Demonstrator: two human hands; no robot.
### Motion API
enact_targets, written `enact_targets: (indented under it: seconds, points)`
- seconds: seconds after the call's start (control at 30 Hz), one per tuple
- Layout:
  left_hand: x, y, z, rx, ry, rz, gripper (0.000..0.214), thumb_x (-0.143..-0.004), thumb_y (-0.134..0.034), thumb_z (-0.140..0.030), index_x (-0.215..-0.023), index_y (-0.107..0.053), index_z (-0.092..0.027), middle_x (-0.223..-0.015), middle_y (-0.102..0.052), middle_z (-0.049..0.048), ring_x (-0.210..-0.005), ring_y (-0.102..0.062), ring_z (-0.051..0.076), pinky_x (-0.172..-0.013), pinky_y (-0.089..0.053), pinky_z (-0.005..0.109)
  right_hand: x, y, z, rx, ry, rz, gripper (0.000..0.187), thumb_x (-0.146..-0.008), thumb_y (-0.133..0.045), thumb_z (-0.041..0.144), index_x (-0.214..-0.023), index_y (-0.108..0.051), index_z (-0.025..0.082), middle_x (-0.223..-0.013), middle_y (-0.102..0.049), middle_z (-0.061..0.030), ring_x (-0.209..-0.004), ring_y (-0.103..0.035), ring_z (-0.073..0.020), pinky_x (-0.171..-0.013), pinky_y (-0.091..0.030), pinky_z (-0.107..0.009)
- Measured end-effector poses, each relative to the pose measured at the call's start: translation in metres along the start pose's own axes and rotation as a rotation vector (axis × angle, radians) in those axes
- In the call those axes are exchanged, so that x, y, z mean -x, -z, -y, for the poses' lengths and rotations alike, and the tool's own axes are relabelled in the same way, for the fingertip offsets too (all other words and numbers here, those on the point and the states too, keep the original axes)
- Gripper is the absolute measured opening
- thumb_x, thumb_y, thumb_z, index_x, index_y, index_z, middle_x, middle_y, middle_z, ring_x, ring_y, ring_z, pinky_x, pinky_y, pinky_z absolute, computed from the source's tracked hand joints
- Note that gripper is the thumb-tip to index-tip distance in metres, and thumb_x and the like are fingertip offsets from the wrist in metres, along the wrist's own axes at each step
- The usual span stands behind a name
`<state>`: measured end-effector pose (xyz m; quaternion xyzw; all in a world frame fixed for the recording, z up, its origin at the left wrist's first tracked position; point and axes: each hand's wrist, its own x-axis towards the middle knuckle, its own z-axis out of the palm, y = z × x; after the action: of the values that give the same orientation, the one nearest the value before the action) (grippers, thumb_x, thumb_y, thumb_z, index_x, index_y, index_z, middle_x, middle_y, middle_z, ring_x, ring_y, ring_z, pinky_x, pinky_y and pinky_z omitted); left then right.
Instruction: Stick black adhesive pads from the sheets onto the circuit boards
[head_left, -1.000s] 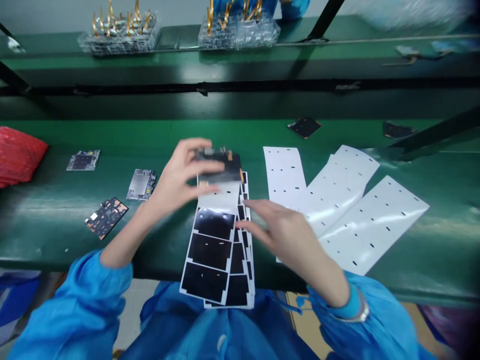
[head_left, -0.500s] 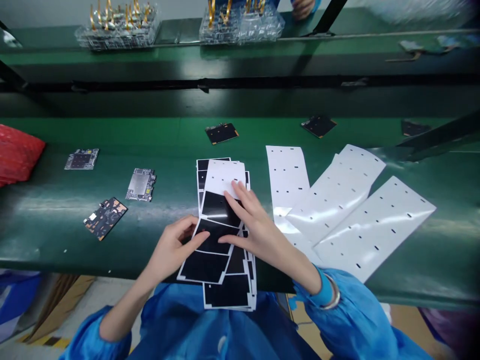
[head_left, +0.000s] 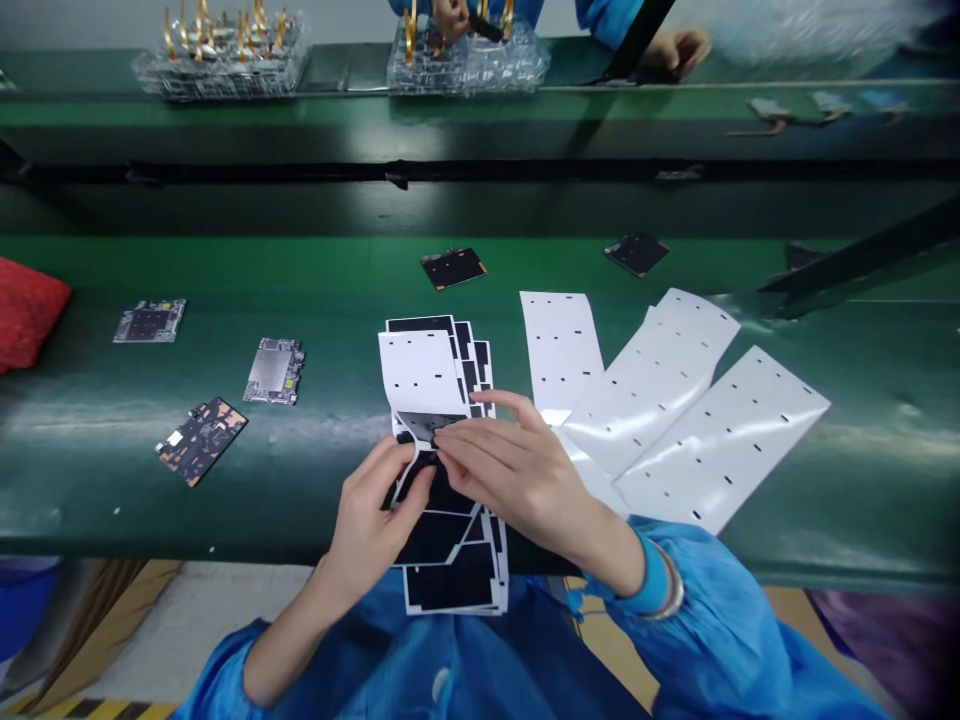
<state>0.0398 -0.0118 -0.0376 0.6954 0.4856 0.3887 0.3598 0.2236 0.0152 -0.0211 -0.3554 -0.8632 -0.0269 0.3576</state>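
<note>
My left hand [head_left: 379, 510] pinches the left edge of a white sheet with black rectangular stickers [head_left: 435, 535], thumb on top and fingers curled beneath. The sheet is bent upward at its middle, and its far white end [head_left: 420, 370] with small dark slots lies over the pile. My right hand [head_left: 517, 470] has its thumb and fingers closed at the bend, by a dark sticker panel [head_left: 427, 425]; its fingertips partly hide what they grip. Under both hands lies a stack of similar black-and-white sheets [head_left: 450, 580], reaching the bench's near edge.
White slotted sheets [head_left: 667, 385] fan out at right. Circuit boards [head_left: 274, 370] lie at left, and dark boards [head_left: 454, 267] farther back. A red bag [head_left: 30, 310] sits at far left. On the shelf beyond are clear trays [head_left: 225, 60] and a co-worker's hands [head_left: 675, 50].
The sheet has gone from lying flat to bent up at its middle. My right hand has closed its spread fingers at the bend. A co-worker's hands have come into view beyond.
</note>
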Motion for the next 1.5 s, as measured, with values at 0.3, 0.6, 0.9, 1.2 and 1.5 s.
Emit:
enact_targets:
  seconds: [0.3, 0.6, 0.9, 1.2, 1.5]
  points:
    - [0.015, -0.005, 0.014, 0.122, 0.184, -0.018, 0.03, -0.097, -0.057, -0.025, -0.125, -0.046, -0.027, -0.068, -0.042, -0.0083, -0.057, -0.047, 0.01, -0.056, -0.042, 0.02, 0.009, 0.015, -0.019, -0.296, -0.432, -0.141, 0.012, -0.087, -0.065, 0.011, -0.081, -0.069, 0.02, -0.076, -0.077, 0.0013, -0.067, -0.072, -0.0134, -0.081, -0.061, -0.034]
    - [0.015, -0.015, 0.019, -0.416, 0.028, -0.078, 0.029, -0.098, -0.054, -0.026, -0.126, -0.057, -0.024, -0.122, -0.047, 0.0124, -0.114, -0.055, 0.027, -0.095, -0.052, 0.047, 0.011, 0.006, -0.002, -0.61, -0.423, -0.115, 0.024, -0.089, -0.065, 0.011, -0.105, -0.075, 0.026, -0.102, -0.08, -0.0017, -0.094, -0.075, -0.017, -0.086, -0.063, -0.034]
    - [0.019, 0.01, 0.009, -0.249, -0.079, 0.093, 0.019, -0.097, -0.054, -0.027, -0.106, -0.071, -0.025, -0.124, -0.051, 0.0101, -0.123, -0.049, 0.025, -0.1, -0.053, 0.042, 0.022, -0.01, -0.023, -1.114, -0.978, 0.065, 0.02, -0.081, -0.077, 0.037, -0.097, -0.071, 0.025, -0.084, -0.075, -0.0003, -0.079, -0.072, -0.0154, -0.071, -0.06, -0.028]
    - [-0.055, 0.095, 0.087, -1.009, 0.046, -0.205, 0.051, -0.094, -0.057, -0.048, -0.124, -0.059, -0.007, -0.125, -0.056, 0.028, -0.12, -0.052, 0.043, -0.1, -0.043, 0.06, 0.02, 0.008, -0.018, -0.249, -0.513, -0.16, 0.009, -0.089, -0.068, 0.016, -0.086, -0.064, 0.023, -0.08, -0.071, -0.0009, -0.072, -0.068, -0.0148, -0.064, -0.055, -0.026]
    - [-0.046, 0.12, 0.08, -0.834, -0.057, 0.088, 0.049, -0.105, -0.024, -0.045, -0.119, -0.063, -0.019, -0.097, -0.073, 0.0103, -0.086, -0.071, 0.026, -0.078, -0.054, 0.036, 0.02, 0.019, -0.026, -0.104, -0.448, -0.14, 0.011, -0.089, -0.07, 0.016, -0.093, -0.061, 0.023, -0.082, -0.068, -0.0018, -0.068, -0.065, -0.015, -0.06, -0.054, -0.028]
